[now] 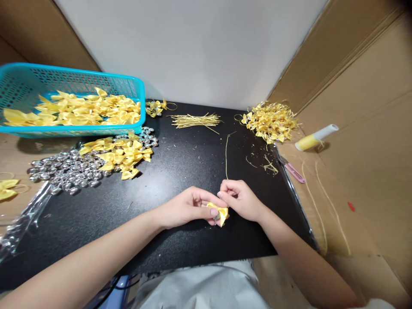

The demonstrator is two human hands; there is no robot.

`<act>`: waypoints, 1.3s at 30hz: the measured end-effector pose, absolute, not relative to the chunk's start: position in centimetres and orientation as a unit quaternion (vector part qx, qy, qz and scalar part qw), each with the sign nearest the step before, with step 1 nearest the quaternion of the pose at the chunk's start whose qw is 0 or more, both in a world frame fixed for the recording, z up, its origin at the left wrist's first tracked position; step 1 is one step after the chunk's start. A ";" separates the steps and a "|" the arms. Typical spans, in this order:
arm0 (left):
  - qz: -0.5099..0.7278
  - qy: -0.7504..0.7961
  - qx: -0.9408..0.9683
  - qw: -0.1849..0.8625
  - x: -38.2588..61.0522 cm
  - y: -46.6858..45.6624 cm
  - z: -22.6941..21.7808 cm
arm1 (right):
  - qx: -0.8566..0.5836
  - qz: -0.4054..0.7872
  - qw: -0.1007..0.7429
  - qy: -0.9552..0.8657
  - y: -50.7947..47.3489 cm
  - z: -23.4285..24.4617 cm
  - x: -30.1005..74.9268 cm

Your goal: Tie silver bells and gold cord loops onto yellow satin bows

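Observation:
Between the thumb and fingers of my left hand (189, 208) is a yellow ribbon bow (222, 213), with a bit of silver showing beside the thumb. Close against it on the right, my right hand (243, 199) pinches a thin gold cord (226, 156), whose free length sticks up and away over the black table (180, 171). The cord's lower end is hidden by my fingers, so I cannot tell whether it runs through the bow.
A turquoise basket (143, 103) of yellow bows stands at the back left. Silver beads (74, 169) and loose bows (125, 154) lie before it. Cut cords (195, 121) lie at the back, finished bows (272, 122) at right, near a pink-handled cutter (294, 172) and a tube (317, 137).

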State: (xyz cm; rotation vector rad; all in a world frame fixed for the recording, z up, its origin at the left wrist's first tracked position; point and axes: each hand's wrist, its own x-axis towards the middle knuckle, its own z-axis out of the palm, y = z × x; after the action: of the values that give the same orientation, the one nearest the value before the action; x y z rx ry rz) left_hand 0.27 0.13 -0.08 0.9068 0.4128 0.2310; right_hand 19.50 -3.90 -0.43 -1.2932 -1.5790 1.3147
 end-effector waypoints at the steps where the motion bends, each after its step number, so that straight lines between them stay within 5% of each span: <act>1: 0.109 0.198 0.432 0.873 0.2 0.1 -0.1 | -0.498 0.507 0.350 -0.610 -3.9 -0.4 19.5; 15: 0.094 0.227 0.468 0.849 -0.1 -0.2 -0.5 | -0.504 0.339 0.361 -0.707 -4.0 -0.6 19.7; 24: 0.128 0.233 0.535 0.802 -0.3 0.5 0.5 | -0.472 0.335 0.354 -0.734 -3.1 -0.9 20.9; 35: 0.326 0.478 0.682 0.446 -11.8 6.5 11.6 | -0.542 0.267 0.447 -0.660 -1.6 1.0 24.6; 39: 0.331 0.516 0.661 0.432 -17.1 7.6 13.3 | -0.543 0.259 0.456 -0.656 -0.4 2.6 26.5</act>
State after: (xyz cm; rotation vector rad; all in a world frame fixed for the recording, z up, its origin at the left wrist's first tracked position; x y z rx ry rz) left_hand -17.09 7.63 13.27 1.6491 1.2875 0.8240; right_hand 26.46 -0.45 2.62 -1.3385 -1.6190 0.6377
